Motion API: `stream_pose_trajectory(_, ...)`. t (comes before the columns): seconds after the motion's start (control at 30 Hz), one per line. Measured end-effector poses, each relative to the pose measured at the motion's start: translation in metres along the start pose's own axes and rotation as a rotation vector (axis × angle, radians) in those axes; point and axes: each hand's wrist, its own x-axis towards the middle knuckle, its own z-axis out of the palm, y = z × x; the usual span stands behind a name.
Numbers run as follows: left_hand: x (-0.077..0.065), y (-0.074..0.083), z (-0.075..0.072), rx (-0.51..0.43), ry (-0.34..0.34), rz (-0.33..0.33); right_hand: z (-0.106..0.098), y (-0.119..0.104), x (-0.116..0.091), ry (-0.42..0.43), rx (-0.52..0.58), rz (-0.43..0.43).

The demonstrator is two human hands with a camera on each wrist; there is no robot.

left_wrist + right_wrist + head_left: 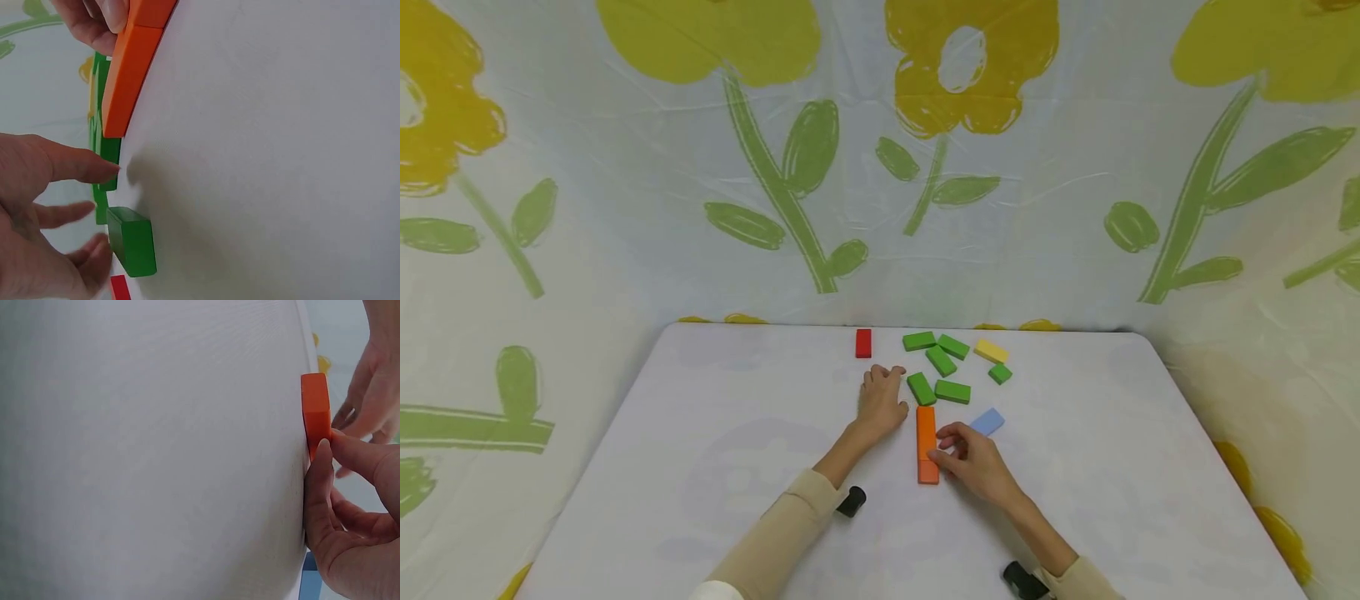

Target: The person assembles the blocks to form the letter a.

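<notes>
My left hand point(880, 403) is over the table left of the orange blocks, thumb and fingers spread apart. A green block point(134, 244) stands close by its fingertips in the left wrist view; that hand holds nothing. Orange blocks point(927, 433) lie end to end in a straight row pointing away from me, and a seam shows between them. At the row's right side is my right hand point(977, 462), its thumb and index fingertips touching an orange block point(315, 394) near the seam. The other fingers of this hand bend loosely beneath the palm.
Beyond the row lie several green blocks point(952, 392), with a yellow block point(991, 351) to their right. A red block point(863, 343) sits near the far edge. Partly behind the right hand is a light blue block point(988, 422). A flowered cloth point(1037, 250) hangs behind the white table point(722, 467).
</notes>
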Motion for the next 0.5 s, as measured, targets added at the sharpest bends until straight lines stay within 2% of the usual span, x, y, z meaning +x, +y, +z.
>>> stream_pose_trajectory(0.1, -0.008, -0.006, 0.000, 0.031, 0.005, -0.038, 0.004, 0.001, 0.000, -0.001, -0.005, 0.003)
stream_pose_trajectory(0.17, -0.013, -0.011, 0.001, 0.003, 0.002, -0.044, 0.007, 0.003, 0.001, -0.007, -0.006, 0.001)
stream_pose_trajectory(0.27, -0.018, -0.018, 0.002, -0.061, -0.023, -0.019, 0.010, 0.004, 0.001, -0.015, -0.007, 0.000)
stream_pose_trajectory(0.4, -0.021, -0.026, 0.002, -0.133, -0.098, 0.037, 0.012, 0.005, 0.002, -0.023, -0.005, 0.005)
stream_pose_trajectory(0.5, -0.023, -0.030, 0.002, -0.166, -0.145, 0.047, 0.013, 0.006, 0.004, -0.030, 0.000, 0.001)
